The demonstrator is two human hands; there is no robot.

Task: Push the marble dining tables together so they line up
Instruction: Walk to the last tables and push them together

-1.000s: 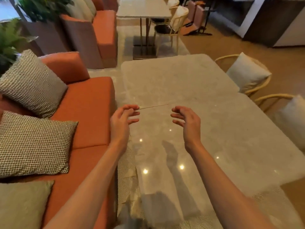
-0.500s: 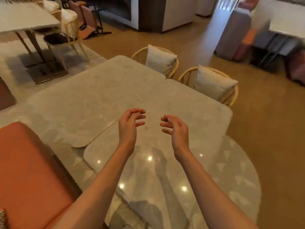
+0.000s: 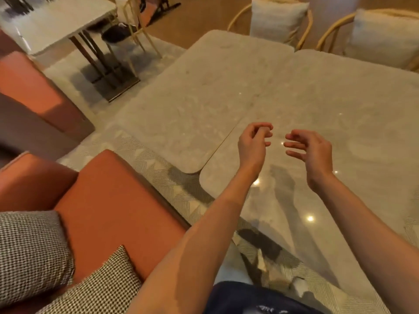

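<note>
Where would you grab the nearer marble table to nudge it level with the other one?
Judging by shape, take the nearer marble table by its rounded corner edge on the sofa side: it sticks out past the other table and overhangs freely.

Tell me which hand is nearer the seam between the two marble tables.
Left. The left hand hovers just right of the seam where the tables meet; the right hand hangs farther right, over the near table, with the left hand between.

Orange sofa (image 3: 108,200), cushioned rattan chairs (image 3: 281,21), wood floor (image 3: 199,21)
</note>
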